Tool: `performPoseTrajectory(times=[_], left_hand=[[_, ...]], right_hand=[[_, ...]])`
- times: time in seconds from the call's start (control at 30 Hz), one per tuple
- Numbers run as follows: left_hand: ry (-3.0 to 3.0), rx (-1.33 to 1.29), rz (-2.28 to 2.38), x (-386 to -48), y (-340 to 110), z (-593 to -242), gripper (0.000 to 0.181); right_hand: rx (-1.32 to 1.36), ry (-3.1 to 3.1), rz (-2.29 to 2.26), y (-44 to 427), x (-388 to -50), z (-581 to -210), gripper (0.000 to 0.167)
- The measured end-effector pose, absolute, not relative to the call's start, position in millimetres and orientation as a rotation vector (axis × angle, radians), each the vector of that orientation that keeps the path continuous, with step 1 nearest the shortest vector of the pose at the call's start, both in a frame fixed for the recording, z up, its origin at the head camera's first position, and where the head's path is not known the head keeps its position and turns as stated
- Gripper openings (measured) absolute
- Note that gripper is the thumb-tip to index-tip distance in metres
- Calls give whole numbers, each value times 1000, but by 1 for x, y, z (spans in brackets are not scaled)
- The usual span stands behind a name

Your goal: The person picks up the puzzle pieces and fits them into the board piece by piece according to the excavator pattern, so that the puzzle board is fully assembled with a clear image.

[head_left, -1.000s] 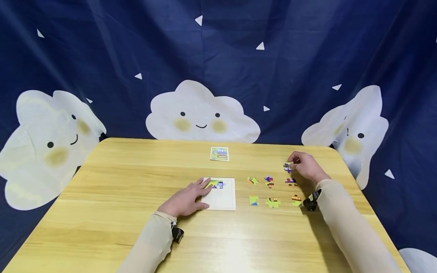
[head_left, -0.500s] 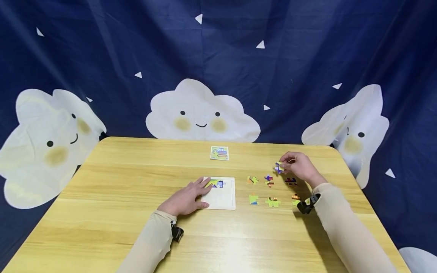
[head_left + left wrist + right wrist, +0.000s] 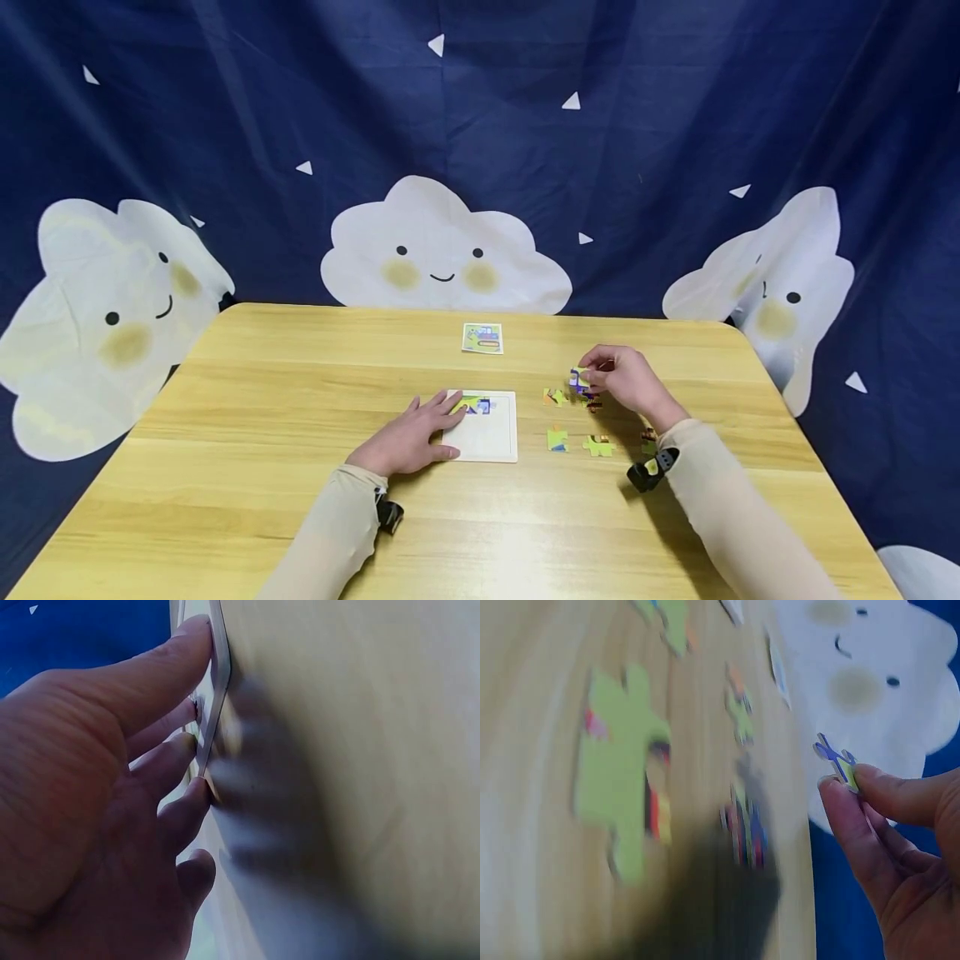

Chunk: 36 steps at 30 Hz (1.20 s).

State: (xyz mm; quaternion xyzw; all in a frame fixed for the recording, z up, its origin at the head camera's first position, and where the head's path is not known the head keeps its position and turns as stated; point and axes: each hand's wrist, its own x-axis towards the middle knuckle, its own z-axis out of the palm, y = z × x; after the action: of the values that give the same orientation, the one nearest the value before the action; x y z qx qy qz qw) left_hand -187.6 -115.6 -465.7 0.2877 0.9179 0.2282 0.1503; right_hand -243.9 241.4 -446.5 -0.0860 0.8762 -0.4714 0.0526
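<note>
My left hand [image 3: 408, 435] rests on the left side of a white puzzle tray [image 3: 483, 442], fingers spread over its edge. In the left wrist view, the thumb and fingertips touch the tray's rim [image 3: 219, 667]. A strip of fitted puzzle pieces [image 3: 480, 406] lies along the tray's upper edge, partly under those fingers. Between thumb and fingers, my right hand [image 3: 630, 385] pinches a purple and yellow-green puzzle piece [image 3: 578, 380]. The right wrist view shows this same puzzle piece [image 3: 841, 765] raised off the table.
Loose pieces lie right of the tray: a green-orange piece [image 3: 555, 397], a green-blue piece [image 3: 557, 440], a green piece [image 3: 599, 446] and others partly hidden by the right arm. A picture card [image 3: 482, 338] lies behind the tray. A dark blue curtain [image 3: 637, 167] hangs beyond the table.
The right hand has carried the pinched puzzle piece leftward from the far right, and it is now above the loose pieces nearer the tray. The left hand has stayed on the tray.
</note>
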Motion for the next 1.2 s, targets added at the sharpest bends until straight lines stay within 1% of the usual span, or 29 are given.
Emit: performPoseTrajectory(times=[0.33, 0.43, 0.6, 0.67, 0.8, 1.2], left_hand=[[2635, 832, 671, -188, -115, -467, 64], [2634, 833, 671, -188, -115, -468, 64], [2630, 827, 662, -188, -114, -467, 64], [2629, 816, 659, -187, -114, -467, 65], [2624, 777, 652, -188, -115, -467, 66], [2619, 813, 657, -189, -115, -467, 67]], right_hand=[[-280, 2583, -1455, 191, -230, -448, 8], [-277, 2569, -1461, 179, -228, -450, 8], [-255, 2523, -1467, 161, -226, -452, 2], [-233, 2510, -1469, 155, -226, -453, 4], [-200, 2497, -1464, 143, -229, -455, 8], [-237, 2544, -1375, 126, -231, -467, 10]])
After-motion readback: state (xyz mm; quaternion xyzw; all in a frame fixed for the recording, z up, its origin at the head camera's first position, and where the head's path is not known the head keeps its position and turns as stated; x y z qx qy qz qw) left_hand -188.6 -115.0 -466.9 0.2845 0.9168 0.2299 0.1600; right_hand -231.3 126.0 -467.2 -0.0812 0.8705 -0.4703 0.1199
